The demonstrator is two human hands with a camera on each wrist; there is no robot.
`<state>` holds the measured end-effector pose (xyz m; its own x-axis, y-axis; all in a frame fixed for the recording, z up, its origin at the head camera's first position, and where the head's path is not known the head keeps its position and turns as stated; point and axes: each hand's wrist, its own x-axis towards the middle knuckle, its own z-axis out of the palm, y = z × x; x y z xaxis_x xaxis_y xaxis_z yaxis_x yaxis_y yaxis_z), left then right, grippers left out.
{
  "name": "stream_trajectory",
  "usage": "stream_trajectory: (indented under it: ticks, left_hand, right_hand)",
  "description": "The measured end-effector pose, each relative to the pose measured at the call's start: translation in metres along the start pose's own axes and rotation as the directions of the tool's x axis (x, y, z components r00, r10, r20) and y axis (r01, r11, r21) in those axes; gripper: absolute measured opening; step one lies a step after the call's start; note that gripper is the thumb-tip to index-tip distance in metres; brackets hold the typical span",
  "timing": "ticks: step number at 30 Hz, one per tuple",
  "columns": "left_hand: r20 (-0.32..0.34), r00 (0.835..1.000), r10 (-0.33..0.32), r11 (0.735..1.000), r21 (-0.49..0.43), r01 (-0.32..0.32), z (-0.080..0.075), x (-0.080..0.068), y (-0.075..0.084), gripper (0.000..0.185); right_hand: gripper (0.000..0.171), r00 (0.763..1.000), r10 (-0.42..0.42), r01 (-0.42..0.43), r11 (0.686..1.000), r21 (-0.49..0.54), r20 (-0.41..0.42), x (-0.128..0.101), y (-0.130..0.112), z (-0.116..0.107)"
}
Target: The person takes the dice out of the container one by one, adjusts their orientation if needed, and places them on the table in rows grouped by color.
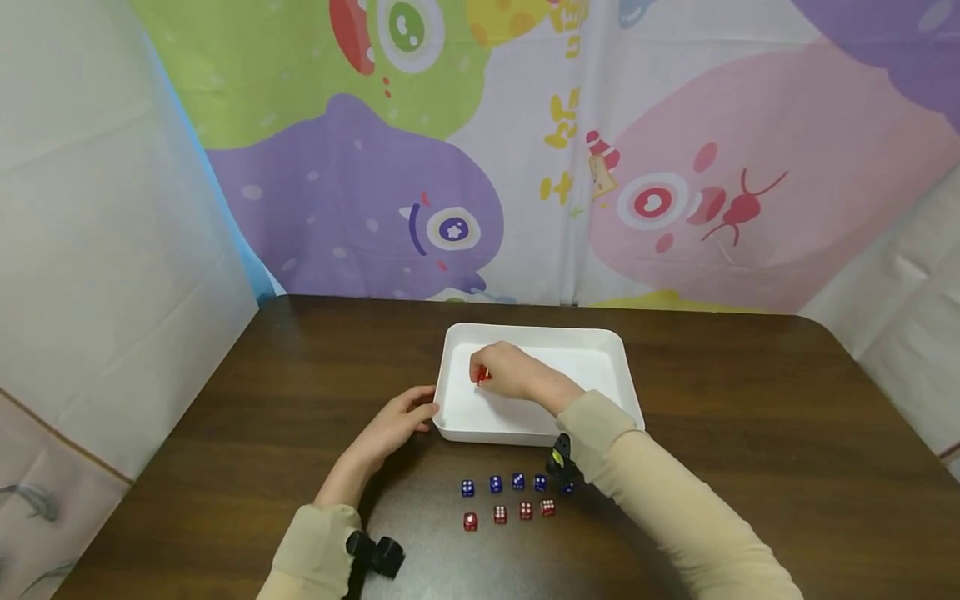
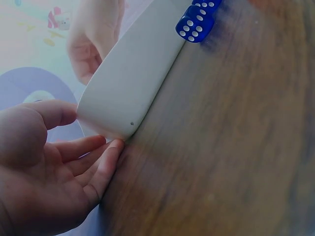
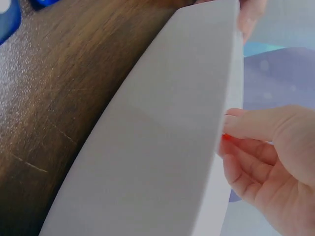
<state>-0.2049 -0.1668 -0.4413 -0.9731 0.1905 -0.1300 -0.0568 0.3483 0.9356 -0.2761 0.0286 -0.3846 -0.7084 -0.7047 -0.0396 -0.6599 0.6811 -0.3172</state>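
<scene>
A white tray (image 1: 456, 343) sits in the middle of the dark wooden table. Over its left half my right hand (image 1: 501, 372) pinches a red die (image 1: 482, 376) between thumb and fingers; a speck of the red die (image 3: 227, 137) shows at my fingertips in the right wrist view. My left hand (image 1: 397, 423) rests against the tray's front left corner (image 2: 115, 129) with straight fingers, thumb along the side wall. In front of the tray stand a row of blue dice (image 1: 504, 482) and a row of red dice (image 1: 508, 513).
The table's edges run to the left and right, with cloth walls behind and on both sides. Bare tabletop lies left and right of the tray. A blue die (image 2: 195, 24) appears beside the tray wall in the left wrist view.
</scene>
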Motion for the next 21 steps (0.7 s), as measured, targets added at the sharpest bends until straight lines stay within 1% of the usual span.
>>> stream_trajectory:
  ticks: [4,10,15,18,21]
  left_hand:
    - [-0.009,1.000,-0.007,1.000,0.004,0.007,0.000,0.001,-0.001,0.045]
    - [-0.012,1.000,-0.014,1.000,0.011,0.014,-0.001,0.000,-0.002,0.045]
    - [-0.010,1.000,-0.007,1.000,0.008,0.007,-0.002,0.000,-0.001,0.045]
    - [0.003,1.000,0.002,1.000,0.017,-0.002,-0.002,0.000,0.000,0.046]
    - [0.006,1.000,-0.002,1.000,0.016,0.002,-0.002,0.000,0.001,0.046]
  right_hand:
    - [0.006,0.999,-0.030,0.030,1.000,0.001,-0.027,-0.009,0.000,-0.004]
    - [0.006,0.993,-0.058,0.061,0.998,0.026,-0.106,-0.026,-0.002,-0.004]
    - [0.007,0.984,-0.052,0.064,0.996,0.067,-0.170,-0.039,-0.007,-0.005]
    - [0.009,0.982,-0.047,0.063,0.994,0.086,-0.182,-0.046,-0.009,-0.006]
    - [0.011,0.980,-0.036,0.062,0.990,0.126,-0.198,-0.054,-0.011,-0.006]
